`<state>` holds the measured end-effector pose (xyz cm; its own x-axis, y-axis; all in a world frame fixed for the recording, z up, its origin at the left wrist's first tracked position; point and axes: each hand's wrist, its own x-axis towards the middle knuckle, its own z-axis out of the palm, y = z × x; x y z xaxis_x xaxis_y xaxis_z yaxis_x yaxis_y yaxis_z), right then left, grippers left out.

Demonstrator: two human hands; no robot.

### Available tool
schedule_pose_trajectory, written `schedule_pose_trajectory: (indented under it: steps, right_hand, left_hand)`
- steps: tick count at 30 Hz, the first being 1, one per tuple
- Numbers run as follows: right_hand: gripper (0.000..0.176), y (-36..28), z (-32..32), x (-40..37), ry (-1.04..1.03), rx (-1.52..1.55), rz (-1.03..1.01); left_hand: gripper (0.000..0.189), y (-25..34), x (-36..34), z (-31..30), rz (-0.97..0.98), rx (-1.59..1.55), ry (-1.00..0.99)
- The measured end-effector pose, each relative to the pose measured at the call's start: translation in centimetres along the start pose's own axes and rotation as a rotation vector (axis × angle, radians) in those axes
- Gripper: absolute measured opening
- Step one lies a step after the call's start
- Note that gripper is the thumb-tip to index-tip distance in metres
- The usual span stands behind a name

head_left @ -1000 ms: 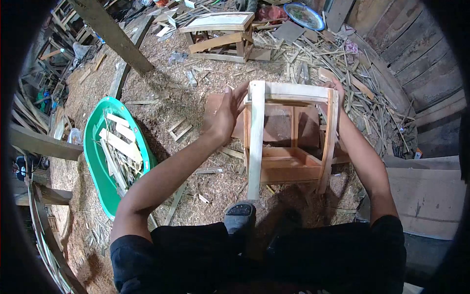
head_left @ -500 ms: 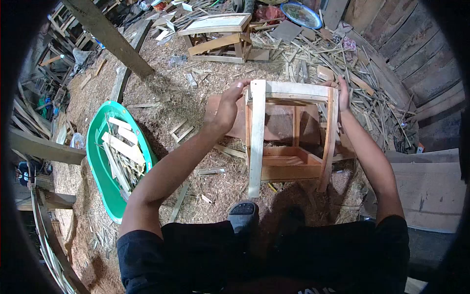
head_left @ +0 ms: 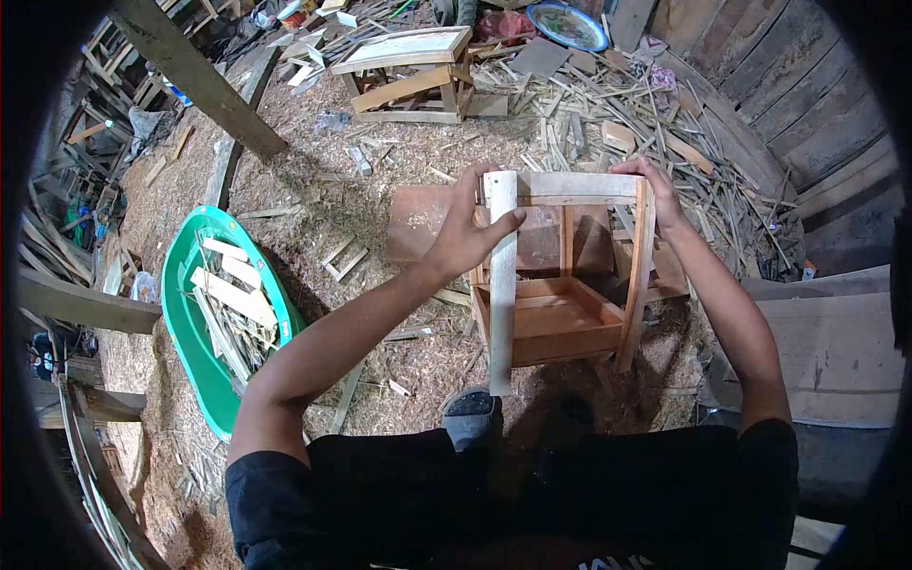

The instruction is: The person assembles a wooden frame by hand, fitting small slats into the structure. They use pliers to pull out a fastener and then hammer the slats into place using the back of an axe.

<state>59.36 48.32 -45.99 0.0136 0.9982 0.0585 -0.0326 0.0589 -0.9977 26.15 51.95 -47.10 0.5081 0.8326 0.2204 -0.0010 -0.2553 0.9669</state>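
Note:
A small wooden frame (head_left: 568, 353) with pale and reddish-brown parts and a shelf-like tray low inside it is held up in front of the body. My left hand (head_left: 468, 231) grips its upper left corner, the thumb lying across the pale left post. At the upper right corner, my right hand (head_left: 659, 195) is closed round the frame, fingers over the end of the top rail. Behind the frame, a flat reddish-brown board (head_left: 416, 223) lies on the ground.
A green tub (head_left: 180, 332) of wood offcuts stands at left. Another wooden frame (head_left: 408, 47) is at the top. A wooden post (head_left: 195, 76) slants at upper left. Scrap sticks (head_left: 570, 133) lie before the plank wall (head_left: 817, 104). Wood shavings cover the ground.
The frame's top has tipped nearer to me, so more of its inner tray shows. My left thumb has come over the front of the left post, and my right fingers have curled over the top.

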Motion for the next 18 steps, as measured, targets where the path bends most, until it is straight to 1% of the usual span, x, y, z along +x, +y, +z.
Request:
schedule_pose_trajectory:
  steps: [1,4,8,10,13,15,17,18]
  right_hand:
    - [0.051,0.0,0.0,0.1,0.003,0.0,0.005]
    - [0.045,2.7,-2.5,1.1,0.053,-0.024,0.045]
    - [0.043,2.6,-2.5,1.2,0.045,-0.042,0.066]
    - [0.041,3.0,-3.2,1.5,0.041,-0.082,0.075]
    - [0.045,2.8,-2.9,1.4,0.072,-0.13,0.064]
    - [0.052,2.6,-2.2,1.2,0.111,-0.13,0.062]
    - [0.059,2.0,-1.0,0.9,0.153,-0.107,0.062]
    - [0.062,1.2,-0.1,0.6,0.175,-0.084,0.06]
  left_hand:
    - [0.061,-0.3,0.1,0.1,0.014,0.011,0.013]
    - [0.06,-0.9,0.3,0.2,0.053,0.031,0.031]
    - [0.058,-1.1,0.4,0.3,0.089,0.013,0.036]
    - [0.056,-0.9,0.5,0.2,0.086,0.069,0.013]
    - [0.057,-0.8,0.7,-0.3,0.083,0.228,-0.036]
    - [0.058,-0.7,0.8,-0.4,0.128,0.259,-0.04]
    - [0.061,-0.3,0.8,-0.5,0.053,0.24,-0.052]
    - [0.064,0.0,0.7,-0.5,0.048,0.22,-0.05]
